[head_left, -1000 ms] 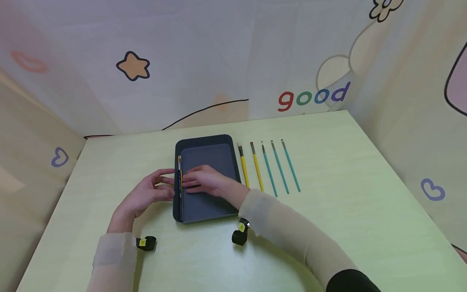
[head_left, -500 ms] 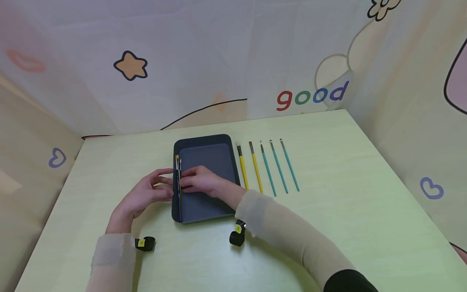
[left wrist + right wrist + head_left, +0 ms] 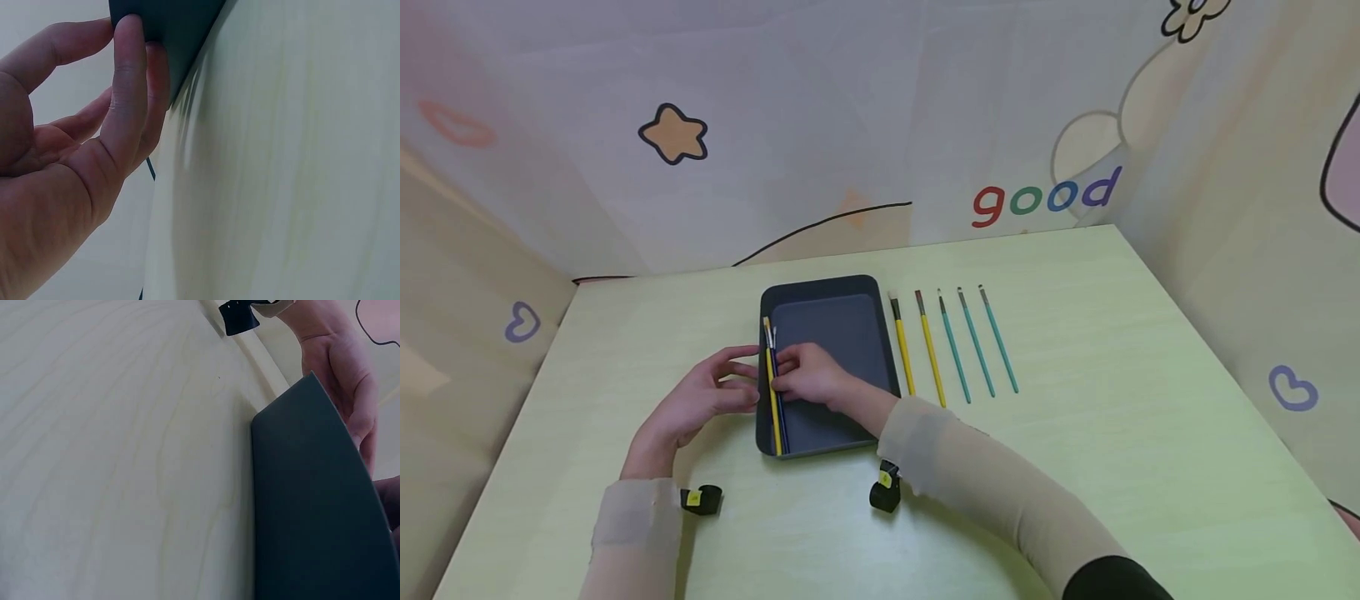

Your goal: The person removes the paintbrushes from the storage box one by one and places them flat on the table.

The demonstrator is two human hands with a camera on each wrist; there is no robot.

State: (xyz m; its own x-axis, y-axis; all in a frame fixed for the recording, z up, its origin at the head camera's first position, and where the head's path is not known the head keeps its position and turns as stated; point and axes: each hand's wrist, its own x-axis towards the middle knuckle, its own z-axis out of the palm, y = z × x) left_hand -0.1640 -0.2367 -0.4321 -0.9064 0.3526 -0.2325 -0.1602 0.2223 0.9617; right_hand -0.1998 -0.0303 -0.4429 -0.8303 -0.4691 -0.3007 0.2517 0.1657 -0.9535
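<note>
A dark grey tray (image 3: 842, 321) lies on the table. Along its left wall, inside, are a yellow paintbrush (image 3: 774, 412) and a dark blue paintbrush (image 3: 784, 429), side by side with their bristles pointing away. My right hand (image 3: 812, 375) reaches into the tray, thumb and fingertips pinching the dark blue paintbrush near its middle. My left hand (image 3: 703, 396) rests its fingertips on the outside of the tray's left wall, its fingers loosely bent. In the left wrist view those fingertips touch the tray wall (image 3: 175, 37). The right wrist view hides my right fingers behind the tray side (image 3: 312, 500).
Right of the tray, two yellow-handled paintbrushes (image 3: 928, 342) and three teal-handled ones (image 3: 974, 342) lie in a spaced row. The right forearm passes over the tray's near right corner. A printed fabric wall (image 3: 820, 125) stands behind the table.
The two brushes in the tray have swapped sides: the yellow one now lies left, the dark blue one right. My right fingers have closed in around it; the left hand stays put.
</note>
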